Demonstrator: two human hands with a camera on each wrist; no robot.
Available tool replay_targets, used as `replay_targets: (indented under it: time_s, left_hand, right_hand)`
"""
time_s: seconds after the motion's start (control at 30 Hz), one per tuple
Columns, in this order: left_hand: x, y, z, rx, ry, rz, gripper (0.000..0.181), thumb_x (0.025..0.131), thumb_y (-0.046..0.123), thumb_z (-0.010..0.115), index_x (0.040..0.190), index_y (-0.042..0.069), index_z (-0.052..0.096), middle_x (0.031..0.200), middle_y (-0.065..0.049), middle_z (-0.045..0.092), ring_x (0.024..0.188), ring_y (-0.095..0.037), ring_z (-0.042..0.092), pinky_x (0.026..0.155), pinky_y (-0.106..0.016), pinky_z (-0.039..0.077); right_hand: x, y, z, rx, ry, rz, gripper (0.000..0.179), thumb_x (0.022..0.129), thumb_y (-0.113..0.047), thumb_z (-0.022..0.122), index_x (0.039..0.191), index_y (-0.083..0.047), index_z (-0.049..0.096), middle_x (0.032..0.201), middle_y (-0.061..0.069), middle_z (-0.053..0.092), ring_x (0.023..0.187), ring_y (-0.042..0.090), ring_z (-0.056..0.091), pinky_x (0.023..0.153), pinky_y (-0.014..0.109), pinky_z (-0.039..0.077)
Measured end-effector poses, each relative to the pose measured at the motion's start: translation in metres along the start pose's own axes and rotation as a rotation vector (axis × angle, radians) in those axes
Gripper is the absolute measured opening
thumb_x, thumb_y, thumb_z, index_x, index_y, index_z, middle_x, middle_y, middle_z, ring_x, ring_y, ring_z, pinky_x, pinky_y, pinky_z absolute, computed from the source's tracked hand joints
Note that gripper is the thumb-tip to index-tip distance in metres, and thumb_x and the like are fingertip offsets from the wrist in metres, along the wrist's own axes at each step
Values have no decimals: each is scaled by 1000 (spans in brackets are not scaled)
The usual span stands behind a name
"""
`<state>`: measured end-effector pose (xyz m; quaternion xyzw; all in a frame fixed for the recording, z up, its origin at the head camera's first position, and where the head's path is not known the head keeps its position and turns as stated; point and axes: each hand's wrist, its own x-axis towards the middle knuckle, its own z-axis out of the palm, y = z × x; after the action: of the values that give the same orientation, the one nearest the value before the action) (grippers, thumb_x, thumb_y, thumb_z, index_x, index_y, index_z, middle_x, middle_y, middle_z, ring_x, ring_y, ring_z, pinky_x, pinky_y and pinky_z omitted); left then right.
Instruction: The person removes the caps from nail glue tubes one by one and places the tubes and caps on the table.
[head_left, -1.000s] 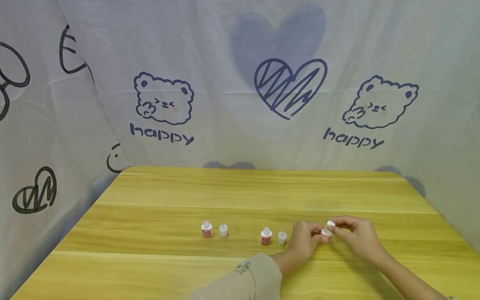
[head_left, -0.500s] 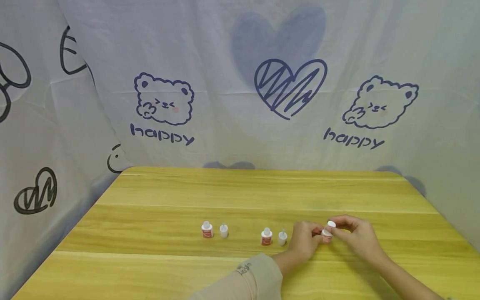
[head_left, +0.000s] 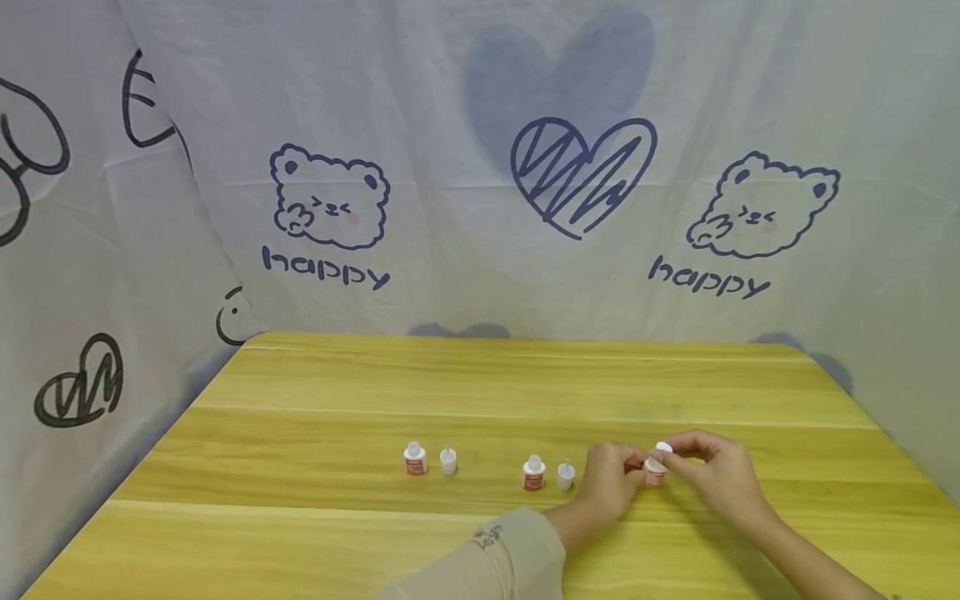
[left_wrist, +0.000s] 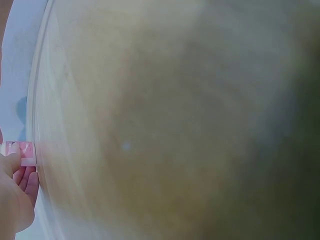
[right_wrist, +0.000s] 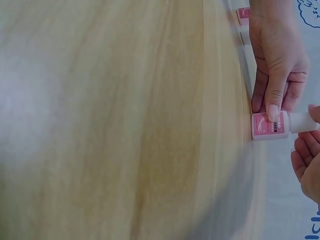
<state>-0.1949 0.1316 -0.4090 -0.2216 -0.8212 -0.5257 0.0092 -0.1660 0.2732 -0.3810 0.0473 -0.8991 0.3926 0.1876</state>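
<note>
A small white bottle with a pink label (right_wrist: 263,125) stands on the right part of the table. My left hand (head_left: 607,485) grips its body, the thumb lying across the label in the right wrist view. The white cap (right_wrist: 302,122) sits at the bottle's neck, and my right hand (head_left: 718,475) pinches it between thumb and fingers. Whether the cap is screwed tight, I cannot tell. Left of my left hand, a second bottle (head_left: 533,473) stands uncapped, with a white cap (head_left: 566,477) upturned beside it. Farther left are a third uncapped bottle (head_left: 415,459) and its upturned cap (head_left: 447,462).
The wooden-grained table (head_left: 337,383) fills the lower head view. A white cloth (head_left: 442,250) with bear and heart drawings hangs behind it, and more cloth hangs at the left and right sides.
Both hands stay at the same bottle and cap, with barely any finger movement. The whole head view has shifted very slightly.
</note>
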Motion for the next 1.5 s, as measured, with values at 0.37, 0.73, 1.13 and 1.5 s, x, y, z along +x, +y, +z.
replay_targets:
  time_s: [0.37, 0.73, 1.13, 1.5]
  left_hand:
    - [-1, 0, 0, -4, -13, -37, 13, 74, 12, 71, 85, 5, 72, 81, -2, 72, 68, 6, 60, 59, -3, 43]
    - [-1, 0, -2, 19, -11, -16, 11, 75, 9, 70, 85, 4, 72, 80, -2, 72, 68, 5, 59, 58, -4, 43]
    - [-1, 0, -3, 7, -24, 0, 9, 76, 8, 70, 84, 3, 72, 80, -3, 72, 69, 5, 59, 59, -4, 43]
    - [0, -1, -2, 20, -19, 0, 11, 75, 9, 70, 84, 5, 73, 80, -3, 72, 69, 6, 59, 59, -3, 43]
  right_hand:
    - [1, -1, -4, -25, -72, 22, 11, 79, -19, 70, 85, -9, 70, 80, 3, 71, 76, -11, 55, 70, 15, 49]
    - [3, 0, -4, -14, -79, -53, 6, 79, -12, 70, 83, -8, 70, 78, 4, 71, 75, -11, 56, 69, 12, 49]
    - [4, 3, -6, 10, -122, -82, 10, 80, -8, 68, 88, -3, 70, 81, 7, 71, 77, -11, 57, 68, 13, 50]
    - [5, 6, -3, 16, -99, -87, 10, 79, -8, 69, 88, -3, 69, 81, 7, 71, 76, -9, 58, 66, 13, 50]
